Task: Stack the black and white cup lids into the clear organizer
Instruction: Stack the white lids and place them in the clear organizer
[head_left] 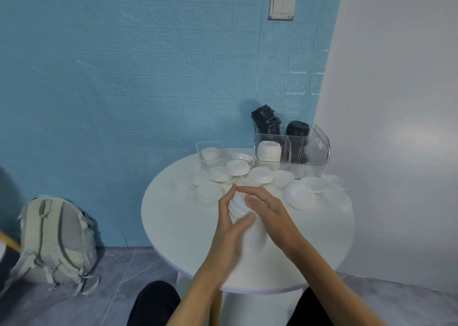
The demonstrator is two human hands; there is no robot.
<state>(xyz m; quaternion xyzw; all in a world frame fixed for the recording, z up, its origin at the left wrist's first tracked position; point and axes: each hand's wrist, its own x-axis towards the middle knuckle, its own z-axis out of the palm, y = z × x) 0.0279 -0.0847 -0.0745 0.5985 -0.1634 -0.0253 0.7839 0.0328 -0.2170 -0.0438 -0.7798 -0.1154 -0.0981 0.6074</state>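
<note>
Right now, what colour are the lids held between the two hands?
White, seen in the head view: the lids are held between both hands.

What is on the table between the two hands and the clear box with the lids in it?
Loose white lids lie scattered on the table between the hands' held stack and the clear organizer, seen from the head camera.

Clear organizer (309, 152): upright at the table's 1 o'clock edge, ribbed walls, divided compartments. Black lids (266, 121): leaning stack at rear left; second black stack (297, 128) to its right. White lids (269, 152): stack in front-left compartment. Loose white lids (260, 175): scattered, overlapping, 10 to 2 o'clock.
</note>
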